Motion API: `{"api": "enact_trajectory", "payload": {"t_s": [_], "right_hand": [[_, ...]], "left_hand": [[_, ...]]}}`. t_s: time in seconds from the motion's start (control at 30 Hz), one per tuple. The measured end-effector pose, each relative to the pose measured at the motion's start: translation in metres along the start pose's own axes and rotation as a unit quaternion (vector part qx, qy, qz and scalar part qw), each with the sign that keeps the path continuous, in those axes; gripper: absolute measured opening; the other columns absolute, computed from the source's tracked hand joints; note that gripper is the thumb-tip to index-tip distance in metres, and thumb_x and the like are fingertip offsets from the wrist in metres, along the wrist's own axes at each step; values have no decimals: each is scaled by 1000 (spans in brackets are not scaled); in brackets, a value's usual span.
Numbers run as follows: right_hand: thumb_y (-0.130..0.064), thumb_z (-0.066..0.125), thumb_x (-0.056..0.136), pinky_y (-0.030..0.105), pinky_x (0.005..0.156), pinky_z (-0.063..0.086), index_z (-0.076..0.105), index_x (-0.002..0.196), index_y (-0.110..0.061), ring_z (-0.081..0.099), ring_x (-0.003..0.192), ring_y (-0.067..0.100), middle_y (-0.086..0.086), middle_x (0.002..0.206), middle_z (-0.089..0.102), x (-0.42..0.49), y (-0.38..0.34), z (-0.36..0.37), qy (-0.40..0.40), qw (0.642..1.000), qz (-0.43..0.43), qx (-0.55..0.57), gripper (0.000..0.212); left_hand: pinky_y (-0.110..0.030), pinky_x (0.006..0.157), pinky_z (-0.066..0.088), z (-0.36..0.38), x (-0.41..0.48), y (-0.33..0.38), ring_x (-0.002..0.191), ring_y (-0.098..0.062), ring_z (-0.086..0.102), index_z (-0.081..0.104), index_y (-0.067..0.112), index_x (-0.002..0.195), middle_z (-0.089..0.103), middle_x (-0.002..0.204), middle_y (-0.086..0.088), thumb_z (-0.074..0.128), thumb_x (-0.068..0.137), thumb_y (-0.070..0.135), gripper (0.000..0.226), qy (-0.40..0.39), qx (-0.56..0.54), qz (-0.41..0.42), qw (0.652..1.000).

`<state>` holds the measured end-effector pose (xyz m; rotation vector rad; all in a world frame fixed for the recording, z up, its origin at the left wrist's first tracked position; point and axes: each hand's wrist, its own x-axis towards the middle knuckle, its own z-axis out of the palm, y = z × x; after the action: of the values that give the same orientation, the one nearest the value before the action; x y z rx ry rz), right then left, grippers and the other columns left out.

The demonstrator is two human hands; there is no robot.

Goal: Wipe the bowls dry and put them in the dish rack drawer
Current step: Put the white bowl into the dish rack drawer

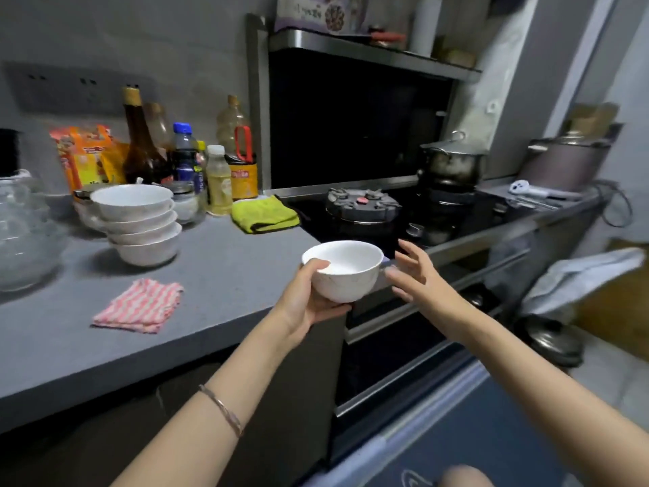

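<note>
Holding a white bowl (342,270) in the left hand (309,297), palm under its base, thumb hooked over the near rim, just off the counter (224,275) edge. Right hand (414,272) spread and empty, fingers fanned just beside the bowl, not touching. Probably about to take or steady it on the way to the drawer (404,332) below the hob, seemingly shut or barely ajar. Best to free the right hand for the drawer pull and keep the bowl level, thumb clear of slipping. Striped cloth (140,305) lying flat on the counter, apart from both hands. Stack of bowls (140,223) waiting farther back, upright and nested, likely still to wipe.
</note>
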<state>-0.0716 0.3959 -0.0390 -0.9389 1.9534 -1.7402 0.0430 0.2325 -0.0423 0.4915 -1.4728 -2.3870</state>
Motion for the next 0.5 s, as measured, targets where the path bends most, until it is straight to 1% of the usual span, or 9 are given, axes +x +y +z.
{"api": "enact_trajectory", "payload": {"t_s": [0.07,0.13,0.17,0.23,0.3,0.37,0.5], "right_hand": [[-46,69,64,39,108,36,29,141,-34,38,133,13,-4,147,31,-10,18,-16,28,995,58,77,88],[-46,64,67,41,108,36,30,142,-29,39,134,18,-1,145,35,-25,45,-29,50,979,118,158,84],[-49,63,67,42,108,37,29,144,-26,39,134,21,2,147,35,-29,60,-33,53,969,147,191,87],[-55,63,65,45,105,39,25,149,-24,39,134,26,8,150,33,-31,88,-36,59,946,193,253,97],[-59,65,63,47,104,38,24,149,-21,39,134,29,11,151,31,-23,112,-32,59,927,224,294,102],[-61,64,63,47,103,37,23,150,-17,38,135,30,13,152,30,-7,134,-27,51,911,248,326,106],[-65,66,60,49,109,33,18,151,-12,34,138,29,13,153,30,25,167,-15,45,883,275,377,115]], "left_hand": [[-39,69,59,5,0,-20,99,-27,64,43,20,132,53,126,-10,48,93,30,40,-6,24,6,1000],[-44,79,58,12,-4,-48,102,-25,61,42,24,132,51,127,-7,47,95,32,38,-9,40,-4,999],[-45,81,57,13,-5,-62,105,-24,59,42,26,131,50,129,-5,46,96,33,36,-9,45,-5,999],[-44,80,57,16,-7,-81,109,-25,57,43,27,130,49,130,-5,45,97,33,34,1,44,-3,999],[-44,80,57,17,-5,-90,110,-24,56,43,27,130,49,130,-5,44,97,35,33,19,39,8,999],[-43,79,57,19,3,-92,112,-24,55,44,30,128,49,129,-4,44,97,36,31,33,57,37,997],[-41,76,59,18,16,-89,114,-23,53,45,34,128,50,128,-1,43,97,41,32,57,86,72,992]]}}
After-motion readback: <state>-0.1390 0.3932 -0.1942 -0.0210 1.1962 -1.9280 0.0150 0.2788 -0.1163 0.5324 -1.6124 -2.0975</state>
